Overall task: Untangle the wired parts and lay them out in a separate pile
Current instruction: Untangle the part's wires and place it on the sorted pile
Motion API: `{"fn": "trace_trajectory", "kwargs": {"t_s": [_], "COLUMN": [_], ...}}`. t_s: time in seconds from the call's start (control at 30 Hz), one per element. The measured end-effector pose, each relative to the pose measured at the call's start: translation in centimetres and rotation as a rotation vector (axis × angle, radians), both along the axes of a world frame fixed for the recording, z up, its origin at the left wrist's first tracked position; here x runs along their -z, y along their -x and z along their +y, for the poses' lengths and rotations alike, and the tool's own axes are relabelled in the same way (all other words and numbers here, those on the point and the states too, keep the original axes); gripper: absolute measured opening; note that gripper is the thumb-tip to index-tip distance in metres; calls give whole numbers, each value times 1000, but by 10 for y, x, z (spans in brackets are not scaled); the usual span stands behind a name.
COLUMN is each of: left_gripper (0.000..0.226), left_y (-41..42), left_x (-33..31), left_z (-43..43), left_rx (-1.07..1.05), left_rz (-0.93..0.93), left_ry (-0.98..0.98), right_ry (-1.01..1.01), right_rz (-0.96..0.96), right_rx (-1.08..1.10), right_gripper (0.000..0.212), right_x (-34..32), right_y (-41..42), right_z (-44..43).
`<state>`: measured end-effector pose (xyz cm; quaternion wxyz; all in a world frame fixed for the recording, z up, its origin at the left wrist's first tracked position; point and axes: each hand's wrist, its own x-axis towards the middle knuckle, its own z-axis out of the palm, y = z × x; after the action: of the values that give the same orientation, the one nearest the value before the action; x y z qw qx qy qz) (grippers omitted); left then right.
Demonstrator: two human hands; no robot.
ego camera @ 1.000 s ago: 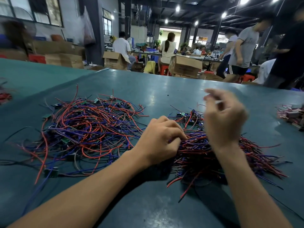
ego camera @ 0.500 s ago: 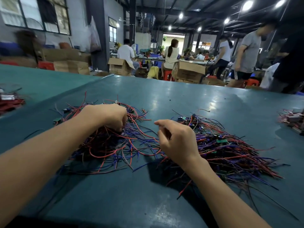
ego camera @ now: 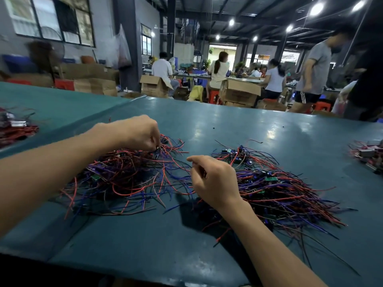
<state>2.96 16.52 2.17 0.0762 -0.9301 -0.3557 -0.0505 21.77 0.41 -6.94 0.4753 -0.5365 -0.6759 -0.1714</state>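
The left hand [ego camera: 136, 132] pinches a wired part [ego camera: 158, 149] at the tangled pile [ego camera: 124, 179]'s far edge. The right hand [ego camera: 213, 179], curled, hangs nearer the sorted pile [ego camera: 279, 189] on the right; whether it holds anything, can't tell.

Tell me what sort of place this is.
Probably an electronics assembly workshop: heaps of wired parts lie on a long table, with open cardboard boxes and other workers seated behind.
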Motion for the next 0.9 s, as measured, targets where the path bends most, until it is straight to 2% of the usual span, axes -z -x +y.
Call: {"fn": "trace_trajectory", "kwargs": {"t_s": [0.2, 0.3, 0.47, 0.67, 0.77, 0.9], "left_gripper": [10, 6, 7, 8, 8, 11], "left_y": [19, 20, 16, -9, -31, -56], "left_x": [-50, -60, -65, -58, -35, 14], "left_z": [-1, -2, -17, -34, -38, -42], "left_rx": [3, -30, -19, 65, 51, -12], "left_rz": [-206, -394, -916, -1208, -1406, -1540], "left_ry": [68, 158, 578, 1036, 1302, 1581], "right_ry": [19, 30, 34, 63, 118, 95], "right_rz": [2, 2, -19, 38, 66, -10], "right_rx": [9, 20, 15, 2, -25, 31], "right_gripper": [23, 24, 21, 24, 24, 30], "right_x": [1, 1, 2, 2, 3, 2], "right_y": [-3, -3, -1, -4, -6, -5], "right_z": [2, 2, 3, 4, 5, 8]}}
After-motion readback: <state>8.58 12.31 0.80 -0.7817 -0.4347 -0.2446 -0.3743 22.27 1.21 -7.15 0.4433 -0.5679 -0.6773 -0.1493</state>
